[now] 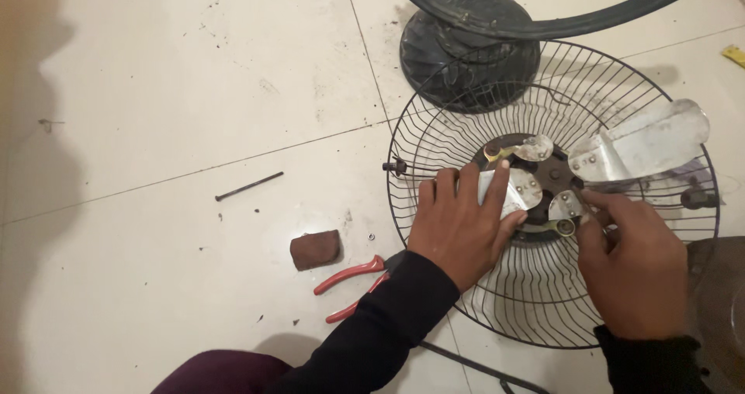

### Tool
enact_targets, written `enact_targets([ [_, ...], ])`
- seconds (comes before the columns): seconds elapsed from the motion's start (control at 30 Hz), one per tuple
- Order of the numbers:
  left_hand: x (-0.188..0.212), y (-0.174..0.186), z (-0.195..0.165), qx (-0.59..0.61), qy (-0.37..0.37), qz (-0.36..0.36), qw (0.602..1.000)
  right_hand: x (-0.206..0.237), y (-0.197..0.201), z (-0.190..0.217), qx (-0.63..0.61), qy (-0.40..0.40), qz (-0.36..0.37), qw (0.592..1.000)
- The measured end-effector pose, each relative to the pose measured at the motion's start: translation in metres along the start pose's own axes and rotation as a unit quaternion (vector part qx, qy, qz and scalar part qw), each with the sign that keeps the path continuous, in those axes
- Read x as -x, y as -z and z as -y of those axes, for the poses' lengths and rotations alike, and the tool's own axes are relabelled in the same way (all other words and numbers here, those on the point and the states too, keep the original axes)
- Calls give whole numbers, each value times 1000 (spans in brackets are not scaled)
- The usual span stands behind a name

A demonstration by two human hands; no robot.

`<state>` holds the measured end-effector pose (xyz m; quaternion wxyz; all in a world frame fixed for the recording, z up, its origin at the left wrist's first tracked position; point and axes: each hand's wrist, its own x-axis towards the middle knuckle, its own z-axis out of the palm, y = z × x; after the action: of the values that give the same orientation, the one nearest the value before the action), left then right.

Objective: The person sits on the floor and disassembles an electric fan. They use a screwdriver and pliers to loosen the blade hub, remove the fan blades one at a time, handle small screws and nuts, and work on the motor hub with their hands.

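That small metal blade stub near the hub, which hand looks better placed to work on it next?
Probably the right hand: its fingertips already pinch the blade stub by the hub. The left hand lies flat on another blade.

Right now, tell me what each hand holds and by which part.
Left hand presses flat on a metal fan blade near the hub. Right hand pinches a small ring-ended tool at the hub; its exact grip is hidden.

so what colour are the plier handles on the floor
Red; the pliers show best in the head view.
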<state>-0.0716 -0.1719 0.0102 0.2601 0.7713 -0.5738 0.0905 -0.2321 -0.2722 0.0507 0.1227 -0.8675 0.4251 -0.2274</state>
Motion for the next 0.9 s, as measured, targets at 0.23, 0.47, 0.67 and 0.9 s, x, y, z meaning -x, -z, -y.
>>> enact_targets([
  [0.23, -1, 12, -12, -3, 29, 9, 1000, -5, 17, 15, -89, -86, 75, 989],
  [0.47, -7, 24, -15, 68, 54, 84, 993, 6, 3, 18, -25, -18, -16, 999],
  [0.67, -11, 20, -11, 165, 42, 91, 981, 3, -12, 12, 7, 4, -53, 999],
  [0.9, -8, 15, -5, 203, 56, 115, 971, 4, -15, 7, 18, 7, -53, 998],
])
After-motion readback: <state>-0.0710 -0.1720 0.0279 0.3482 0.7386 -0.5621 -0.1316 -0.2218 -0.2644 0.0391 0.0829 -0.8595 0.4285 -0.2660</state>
